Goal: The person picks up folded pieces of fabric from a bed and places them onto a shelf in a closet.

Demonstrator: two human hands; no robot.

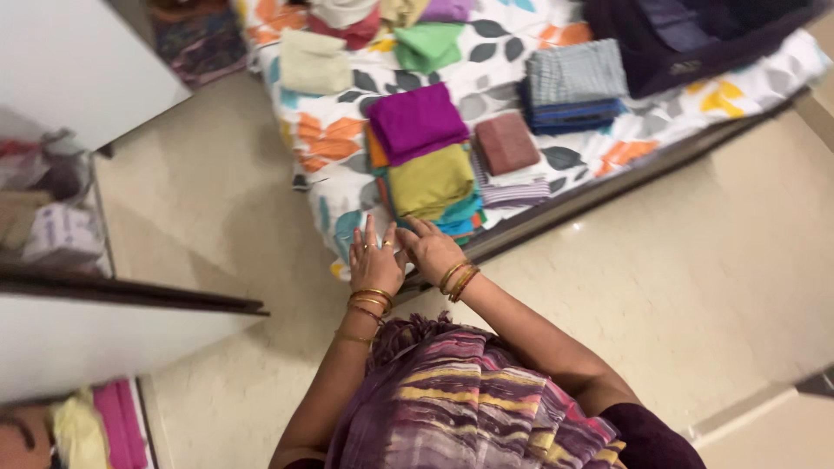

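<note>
My left hand [373, 259] and my right hand [432, 247] reach side by side toward the near corner of a bed covered by a white leaf-print sheet [334, 143]. Both hands hold nothing and their fingers are spread. Their fingertips touch the near edge of a stack of folded cloths topped by an olive-yellow piece [430, 181], with teal and orange layers under it. A folded magenta cloth [417, 120] lies just behind that stack. Gold bangles ring both wrists. A purple striped scarf [469, 404] hangs over my shoulder.
More folded cloths lie on the bed: a maroon one [506, 143], a grey-blue checked pile [573, 82], a green one [427, 43], a cream one [313, 62]. A dark open bag [695, 35] sits at the far right. White cupboard shelves [61, 252] with clothes stand at left. Beige floor surrounds the bed.
</note>
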